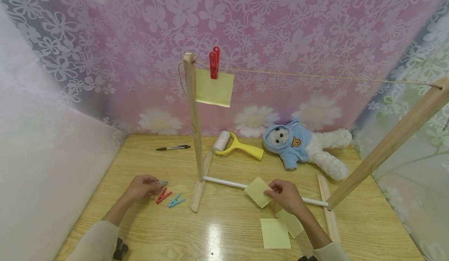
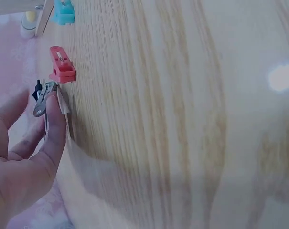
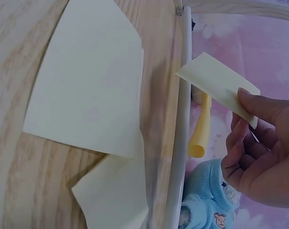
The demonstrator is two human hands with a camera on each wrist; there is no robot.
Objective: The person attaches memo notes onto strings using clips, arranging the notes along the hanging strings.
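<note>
My left hand (image 1: 142,187) pinches a grey clothespin (image 2: 45,98) by the fingertips, just above the table's left side. Close by lie a red clothespin (image 1: 163,195) and a blue clothespin (image 1: 176,200). Between thumb and fingers, my right hand (image 1: 287,196) holds a yellow sticky note (image 1: 258,192) by one corner, raised in front of the white rod (image 1: 224,181). Two more sticky notes (image 1: 275,233) overlap on the table below that hand. Another yellow note (image 1: 214,88) hangs from the string (image 1: 315,74) by a red clothespin (image 1: 213,63), near the left post.
Wooden posts (image 1: 194,117) stand at either end of the rod, with the string tied between their tops. Behind lie a pen (image 1: 173,147), a yellow-handled lint roller (image 1: 245,149) and a white plush toy in a blue hoodie (image 1: 298,142). Flowered cloth (image 1: 158,58) lines the back.
</note>
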